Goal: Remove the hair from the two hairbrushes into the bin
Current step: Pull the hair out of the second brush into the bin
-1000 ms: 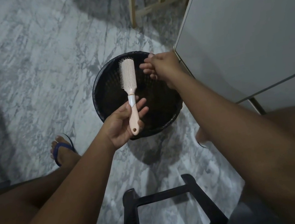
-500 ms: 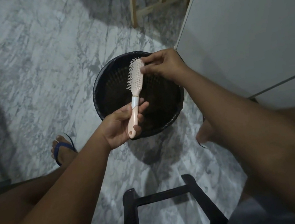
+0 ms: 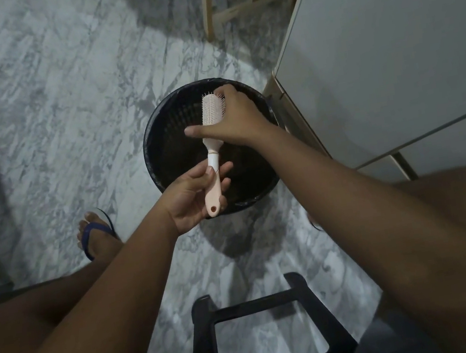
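A pale pink hairbrush [image 3: 212, 136] with a white collar is held upright over the round black bin [image 3: 156, 133] on the marble floor. My left hand [image 3: 192, 197] grips its handle near the bin's front rim. My right hand [image 3: 231, 118] lies over the right side of the bristle head, fingers curled onto the bristles and thumb stretched out to the left across the brush. Whether hair is between the fingers cannot be seen. Only one brush is in view.
A black stool frame [image 3: 263, 325] stands between my knees at the bottom. A white cabinet [image 3: 388, 42] rises right of the bin, and a wooden stand's legs [image 3: 231, 7] are behind it. My sandalled left foot [image 3: 96, 233] rests left of the bin.
My right hand moved from beside the brush head onto it, now covering the bristles with the thumb out. The brush head swung back to upright. My left hand kept its hold on the handle.
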